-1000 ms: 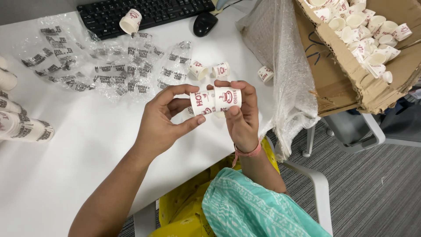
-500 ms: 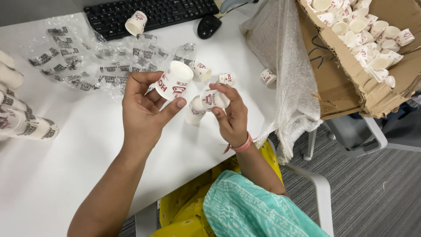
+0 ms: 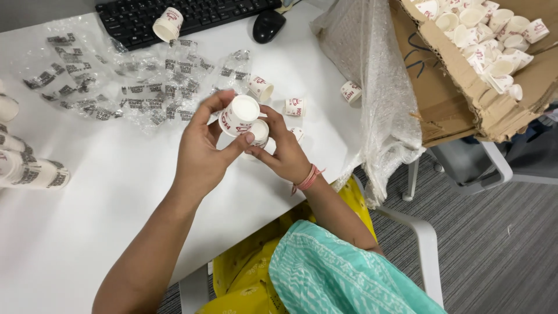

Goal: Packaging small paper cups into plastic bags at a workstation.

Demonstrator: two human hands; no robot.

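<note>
My left hand [image 3: 203, 154] grips a small white paper cup [image 3: 238, 115] with red print, its bottom turned up toward me. My right hand [image 3: 285, 152] holds a second paper cup [image 3: 259, 132] just below and right of the first, the two cups touching. Both hands hover over the white table [image 3: 87, 232] near its front edge. Loose cups lie close by: one [image 3: 261, 88] above my hands, another [image 3: 294, 107] to the right, one [image 3: 350, 92] by the bubble wrap.
Clear printed plastic wrappers [image 3: 133, 87] are spread behind my hands. A black keyboard [image 3: 186, 17] with a cup [image 3: 167, 24] on it and a mouse [image 3: 268, 25] sit at the back. Stacked cups [image 3: 26, 171] lie left. Bubble wrap [image 3: 372, 81] and a cardboard box [image 3: 465, 75] of cups stand right.
My left hand pulled one cup away from the other, then brought it back over the cup in my right hand. Both hands drifted slightly toward the table's front.
</note>
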